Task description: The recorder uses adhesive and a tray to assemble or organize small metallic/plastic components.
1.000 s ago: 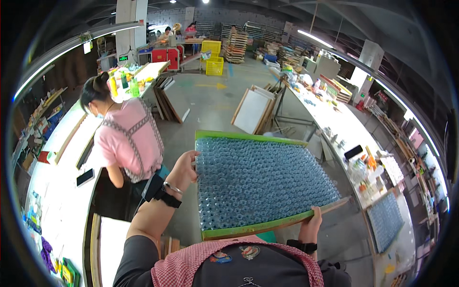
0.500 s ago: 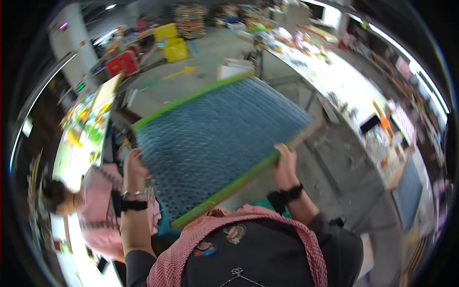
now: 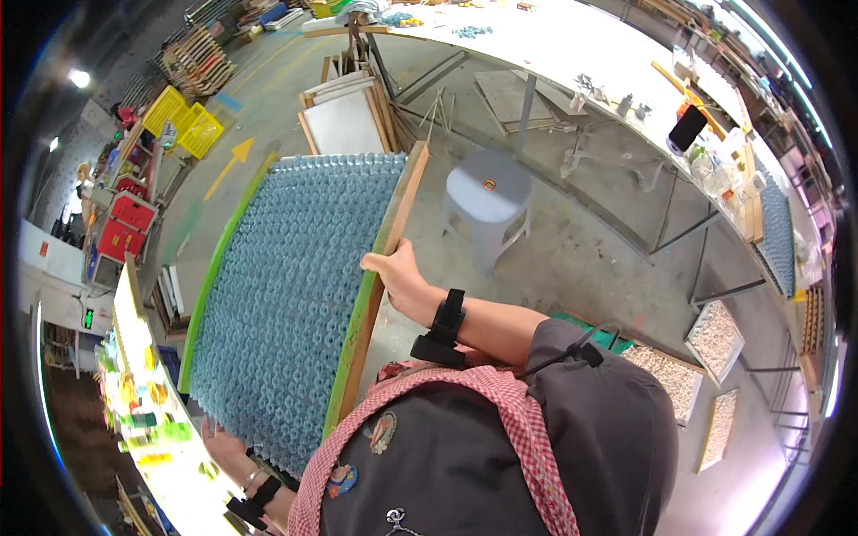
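I carry a wide, shallow wooden-framed tray (image 3: 365, 344) with green-painted edges. Rows of small blue-grey translucent pieces (image 3: 286, 268) cover its face. My right hand (image 3: 404, 279) grips the frame's right side, its thumb lying over the wooden rim. At the lower left, my left hand (image 3: 225, 448) holds the near left edge, and part of its fingers is hidden by the tray. The tray hangs in front of me above the floor, tilted in my hands.
A grey plastic stool (image 3: 487, 188) stands right of the tray. Beyond it runs a long white-topped table (image 3: 554, 40) with metal legs. Framed boards (image 3: 344, 123) lean together ahead. On the left is a lit worktable (image 3: 165, 464); trays of pale pieces (image 3: 666, 380) lie at lower right.
My view has swung right, and the tray has turned and moved left with both hands still on it. The stool has come into view; the person in pink has gone out of it.
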